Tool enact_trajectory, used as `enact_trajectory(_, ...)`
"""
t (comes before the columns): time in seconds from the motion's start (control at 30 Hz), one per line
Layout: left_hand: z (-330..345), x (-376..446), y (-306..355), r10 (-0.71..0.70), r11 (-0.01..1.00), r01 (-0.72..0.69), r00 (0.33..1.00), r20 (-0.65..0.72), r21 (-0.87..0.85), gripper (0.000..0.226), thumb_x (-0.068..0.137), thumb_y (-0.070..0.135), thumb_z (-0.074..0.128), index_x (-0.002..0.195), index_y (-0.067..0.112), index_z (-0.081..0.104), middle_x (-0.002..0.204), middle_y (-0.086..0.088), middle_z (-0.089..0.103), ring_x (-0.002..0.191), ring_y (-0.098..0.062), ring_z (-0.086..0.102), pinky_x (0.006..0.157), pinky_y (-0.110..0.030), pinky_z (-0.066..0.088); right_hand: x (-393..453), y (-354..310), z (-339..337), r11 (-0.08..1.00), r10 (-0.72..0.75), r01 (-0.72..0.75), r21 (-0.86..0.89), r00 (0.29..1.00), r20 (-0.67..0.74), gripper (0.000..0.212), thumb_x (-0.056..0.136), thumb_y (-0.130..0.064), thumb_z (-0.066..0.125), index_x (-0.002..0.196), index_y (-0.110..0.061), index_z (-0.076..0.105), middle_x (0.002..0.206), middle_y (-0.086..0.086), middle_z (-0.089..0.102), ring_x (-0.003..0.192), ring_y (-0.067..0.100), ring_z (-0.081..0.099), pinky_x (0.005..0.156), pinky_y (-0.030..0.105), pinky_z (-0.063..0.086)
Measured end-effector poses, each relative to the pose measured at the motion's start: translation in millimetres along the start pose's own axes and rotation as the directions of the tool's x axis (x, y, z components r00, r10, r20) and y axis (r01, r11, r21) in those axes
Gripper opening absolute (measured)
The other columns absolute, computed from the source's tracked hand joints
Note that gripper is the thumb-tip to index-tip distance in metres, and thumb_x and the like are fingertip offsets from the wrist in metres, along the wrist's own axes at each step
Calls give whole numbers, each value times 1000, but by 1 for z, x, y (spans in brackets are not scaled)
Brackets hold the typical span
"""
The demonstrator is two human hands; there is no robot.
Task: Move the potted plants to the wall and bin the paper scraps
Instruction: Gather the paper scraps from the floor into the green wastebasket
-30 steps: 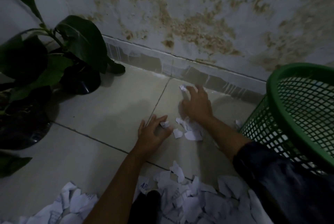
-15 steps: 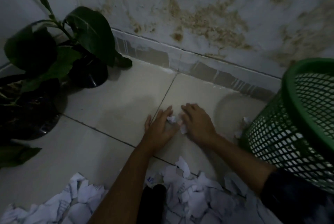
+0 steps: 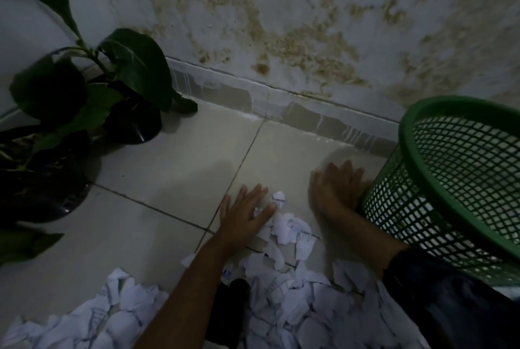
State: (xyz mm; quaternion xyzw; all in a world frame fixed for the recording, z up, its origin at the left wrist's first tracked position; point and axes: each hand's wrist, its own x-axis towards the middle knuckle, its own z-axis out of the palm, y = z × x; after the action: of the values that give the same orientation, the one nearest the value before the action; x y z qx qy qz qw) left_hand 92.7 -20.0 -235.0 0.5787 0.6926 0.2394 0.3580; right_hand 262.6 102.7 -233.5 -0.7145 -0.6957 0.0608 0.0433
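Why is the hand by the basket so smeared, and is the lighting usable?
Head view: right hand is motion-blurred against the green basket; left hand is sharper. Head view: dim light, black plant pots lose detail, white paper scraps stand out.

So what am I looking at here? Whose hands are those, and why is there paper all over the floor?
There's no machine here. A person wears a camera on their head, so you see what they see, looking down at their own two hands. The left hand lies flat on the tiled floor with its fingers on a few torn paper scraps. The right hand is blurry and rests flat on the floor next to the green mesh bin. Neither hand clearly holds anything. More scraps lie in a big pile nearer the person. Two potted plants in dark pots stand on the left by the stained wall.
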Motion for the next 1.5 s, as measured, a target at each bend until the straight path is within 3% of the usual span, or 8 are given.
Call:
enact_trajectory(0.13,-1,0,0,-4,1000,4,1000,3,-6,83,69,74,22,142,35,28,154,18,13,143,-2,-1,113,-30,-14,4,1,12,999,-3,-7,-46,980,-199,41,84,-42,43,101,-13,66,124,19,61,117,45,49,111,47,10)
enact_trajectory(0.3,0,-1,-2,-10,1000,10,1000,9,-2,86,68,75,21,143,35,27,154,18,13,143,-2,-1,114,-32,-14,0,-11,8,992,121,-119,46,992,-39,52,92,-51,29,125,-20,54,137,15,47,125,50,38,103,64,29)
enact_trajectory(0.57,4,6,-11,-35,998,36,999,27,-45,47,96,52,21,141,38,16,155,14,14,142,-1,-2,113,-29,-14,-96,-17,23,655,-643,528,541,765,31,57,97,-52,10,141,-25,35,150,0,32,141,22,24,117,46,10)
enact_trajectory(0.73,14,-2,-9,27,1000,-27,999,-36,-3,54,93,54,16,144,37,14,153,13,18,142,-3,-1,112,-28,-13,-76,3,9,784,-480,520,338,854,-200,65,98,-49,8,132,-14,50,137,12,50,128,26,44,106,44,36)
enact_trajectory(0.93,21,-27,-20,325,911,-328,944,53,251,76,79,79,15,142,36,9,147,20,11,139,-2,2,110,-21,-4,-79,11,23,656,-653,518,549,754,71,73,86,-71,11,143,-30,30,148,-13,30,143,9,13,115,24,-3)
enact_trajectory(1.13,26,-44,-26,572,708,-519,819,42,479,49,87,57,38,116,19,47,100,0,58,86,-11,51,70,-19,37,-134,12,29,598,-671,652,467,726,-153,34,96,-39,36,117,-19,53,112,0,57,101,10,44,87,19,30)
enact_trajectory(1.27,25,-63,-26,581,633,-504,811,69,587,36,76,52,38,99,26,47,71,13,59,49,1,55,39,-13,34,-150,12,30,621,-703,702,349,696,-148,21,91,-34,43,81,-20,54,78,-2,55,70,13,52,61,23,34)
enact_trajectory(1.5,-14,-81,-16,407,903,-367,898,-169,225,20,87,35,49,73,21,52,61,12,57,58,3,50,55,-16,37,-143,15,1,637,-580,462,617,815,-11,43,95,-34,48,57,-14,44,56,6,55,58,6,50,57,25,33)
